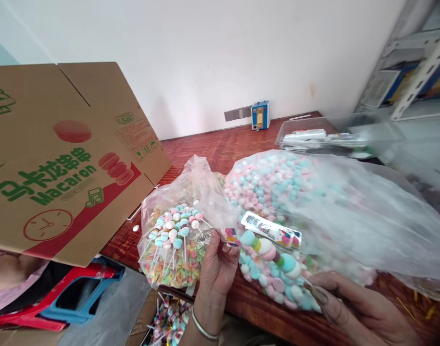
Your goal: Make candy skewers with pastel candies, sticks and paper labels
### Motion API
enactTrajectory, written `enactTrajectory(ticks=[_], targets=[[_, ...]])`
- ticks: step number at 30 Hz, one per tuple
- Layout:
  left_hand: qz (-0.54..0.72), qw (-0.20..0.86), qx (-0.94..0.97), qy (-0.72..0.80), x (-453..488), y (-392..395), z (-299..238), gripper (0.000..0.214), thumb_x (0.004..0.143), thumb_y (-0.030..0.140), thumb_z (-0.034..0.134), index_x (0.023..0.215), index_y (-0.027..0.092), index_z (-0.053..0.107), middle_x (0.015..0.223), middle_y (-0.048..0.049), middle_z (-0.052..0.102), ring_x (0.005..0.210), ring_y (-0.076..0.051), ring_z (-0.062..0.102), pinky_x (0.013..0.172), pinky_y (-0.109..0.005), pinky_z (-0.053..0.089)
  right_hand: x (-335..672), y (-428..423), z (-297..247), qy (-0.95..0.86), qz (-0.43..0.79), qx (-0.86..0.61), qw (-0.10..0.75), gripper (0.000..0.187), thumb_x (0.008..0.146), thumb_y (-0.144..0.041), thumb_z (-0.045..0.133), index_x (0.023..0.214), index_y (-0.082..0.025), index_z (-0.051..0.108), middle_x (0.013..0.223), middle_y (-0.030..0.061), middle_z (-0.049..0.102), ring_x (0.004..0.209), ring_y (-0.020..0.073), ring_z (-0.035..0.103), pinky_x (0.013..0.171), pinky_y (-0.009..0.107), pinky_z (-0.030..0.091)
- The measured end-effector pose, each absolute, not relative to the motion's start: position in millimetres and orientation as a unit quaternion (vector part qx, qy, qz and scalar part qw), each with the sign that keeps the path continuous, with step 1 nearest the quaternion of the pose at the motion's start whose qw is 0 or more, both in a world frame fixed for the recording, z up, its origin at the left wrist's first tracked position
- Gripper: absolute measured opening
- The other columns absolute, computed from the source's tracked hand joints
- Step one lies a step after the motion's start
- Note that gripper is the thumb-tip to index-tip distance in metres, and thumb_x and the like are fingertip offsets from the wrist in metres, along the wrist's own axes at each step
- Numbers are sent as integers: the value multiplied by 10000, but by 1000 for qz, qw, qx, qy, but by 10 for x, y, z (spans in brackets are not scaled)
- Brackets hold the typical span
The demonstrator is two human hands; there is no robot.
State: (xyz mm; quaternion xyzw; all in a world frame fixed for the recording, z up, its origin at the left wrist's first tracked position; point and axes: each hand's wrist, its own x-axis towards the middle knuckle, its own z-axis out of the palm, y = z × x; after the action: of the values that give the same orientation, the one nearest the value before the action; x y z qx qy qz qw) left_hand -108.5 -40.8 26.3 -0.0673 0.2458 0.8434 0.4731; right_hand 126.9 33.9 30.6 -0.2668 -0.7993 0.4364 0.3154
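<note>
My left hand (217, 267) is closed, pinching one end of a wrapped candy skewer (272, 252) with pastel pieces and a printed label. My right hand (344, 299) lies by the skewer's other end, fingers curled against the large clear bag of pink, blue and white candies (277, 182); its grip is not clear. A smaller clear bag (174, 240) holding pastel candy sticks and coloured rings stands just left of my left hand, at the front edge of the wooden table (223, 144).
A cardboard box (61, 163) printed "Macaron" leans at the left. A clear plastic tray (313, 137) with items sits behind the bags. A small blue box (260, 115) stands by the wall. Red and blue stools (71, 293) are below left; more candy sticks (167, 322) lie under the table edge.
</note>
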Motion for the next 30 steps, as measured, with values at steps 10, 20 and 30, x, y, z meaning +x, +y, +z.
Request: enactTrajectory(ticks=[10,20,30], targets=[[821,523,-47,224,-791,-274,257,238,696,214,815,730,147,589,636,62,515,505,-20,414,476,-147,367,1513,308,249,-741,545,-291,265,281,914,-421,511,834,-220,691,637,-5,556,580,142,548,537,184,490],[817,523,-46,239,-725,-279,276,243,689,236,822,744,153,601,627,67,529,498,-15,418,470,-148,364,1508,303,151,-730,564,-292,253,313,936,-428,477,806,-205,653,627,-15,539,563,127,524,524,186,471],[835,472,-10,284,-712,-250,256,245,665,244,836,756,152,628,653,64,553,505,-17,435,491,-159,390,1538,262,83,-823,317,-283,377,120,845,-247,632,951,-265,686,819,-22,735,694,150,704,635,182,553]])
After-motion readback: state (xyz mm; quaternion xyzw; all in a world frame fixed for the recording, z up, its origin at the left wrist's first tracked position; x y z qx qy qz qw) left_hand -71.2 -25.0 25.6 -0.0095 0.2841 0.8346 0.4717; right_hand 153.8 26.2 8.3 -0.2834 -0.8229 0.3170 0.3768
